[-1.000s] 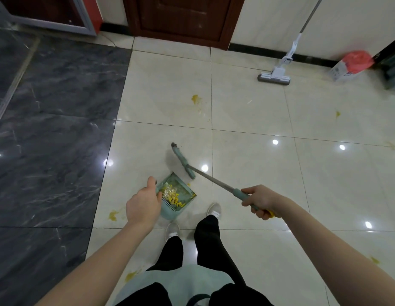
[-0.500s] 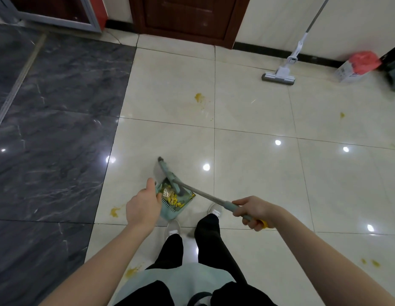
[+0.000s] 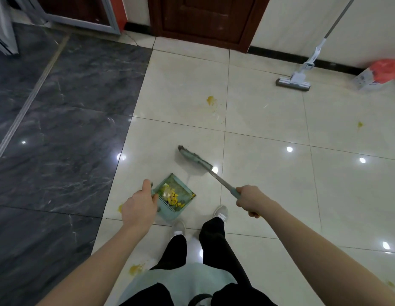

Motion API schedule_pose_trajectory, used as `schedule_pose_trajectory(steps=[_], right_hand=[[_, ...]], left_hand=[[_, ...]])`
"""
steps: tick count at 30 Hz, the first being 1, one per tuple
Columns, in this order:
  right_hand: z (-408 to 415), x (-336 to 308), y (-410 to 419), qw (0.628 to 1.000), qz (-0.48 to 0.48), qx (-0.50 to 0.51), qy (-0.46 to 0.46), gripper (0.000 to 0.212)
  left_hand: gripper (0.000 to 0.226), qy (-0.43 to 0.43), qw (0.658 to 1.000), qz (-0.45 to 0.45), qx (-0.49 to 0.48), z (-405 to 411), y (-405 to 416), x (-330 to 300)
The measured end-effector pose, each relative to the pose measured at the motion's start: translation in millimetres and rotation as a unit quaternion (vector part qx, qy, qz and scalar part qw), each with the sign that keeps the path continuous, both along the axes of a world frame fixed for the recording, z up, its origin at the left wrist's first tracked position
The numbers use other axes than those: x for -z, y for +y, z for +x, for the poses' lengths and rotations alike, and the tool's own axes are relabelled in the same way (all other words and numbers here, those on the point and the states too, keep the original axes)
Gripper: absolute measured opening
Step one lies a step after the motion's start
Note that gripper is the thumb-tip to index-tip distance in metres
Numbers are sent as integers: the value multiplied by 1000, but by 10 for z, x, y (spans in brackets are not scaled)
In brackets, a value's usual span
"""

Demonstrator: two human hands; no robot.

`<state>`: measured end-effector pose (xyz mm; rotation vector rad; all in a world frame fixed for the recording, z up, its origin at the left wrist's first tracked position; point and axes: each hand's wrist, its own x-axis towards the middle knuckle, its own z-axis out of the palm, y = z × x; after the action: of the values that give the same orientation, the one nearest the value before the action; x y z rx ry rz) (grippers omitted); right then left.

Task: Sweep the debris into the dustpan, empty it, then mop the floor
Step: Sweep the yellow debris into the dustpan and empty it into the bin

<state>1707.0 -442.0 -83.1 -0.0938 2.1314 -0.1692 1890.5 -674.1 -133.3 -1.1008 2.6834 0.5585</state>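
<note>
— Debris (image 3: 173, 198), the yellow bits: where does it stand?

— A heap of it lies inside the dustpan (image 3: 183, 191), toward the back wall near the comb teeth. The pan sits on the pale tile floor (image 3: 269, 195) just ahead of the person's shoes, mouth turned toward the broom head.

— So sweeping is finished?

— Not by my reading. Yellow smears remain: one on the tile farther toward the door (image 3: 210, 100), one far right (image 3: 360, 124), one by the pan's left edge (image 3: 120, 208), one near the person's legs (image 3: 134, 268). Some look like stains rather than loose bits, though at this size I can't be sure.

— And the hands?

— The left hand (image 3: 139, 208) grips the dustpan's handle, fingers curled round it, thumb pointing up. The right hand (image 3: 249, 200) has its fingers wrapped round the broom (image 3: 195, 159) handle; the brush head sits beyond the pan, apart from it, and whether it touches the tile I can't tell.

— What's left?

— Gathering any loose remainder, emptying the pan, then mopping. The mop (image 3: 293, 81) leans untouched against the wall, head on the floor, and a white box with a red bag (image 3: 378, 74) is beside it, possibly the bin.
</note>
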Motion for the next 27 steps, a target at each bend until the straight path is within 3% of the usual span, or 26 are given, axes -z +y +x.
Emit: schedule_pose_trajectory(steps=[19,22,27], right_hand=[[-132,-330,463,970,103,-221,-12,68],[-213,-466,580,973,101,-209,10,67],[-210,-493,798,993,87,-74,-10,60]], left_hand=[[24,14,1000,-1,0,165,-173,56],[25,14,1000,-6,4,163,-232,52],[23,6,1000,-1,29,139,-248,6]])
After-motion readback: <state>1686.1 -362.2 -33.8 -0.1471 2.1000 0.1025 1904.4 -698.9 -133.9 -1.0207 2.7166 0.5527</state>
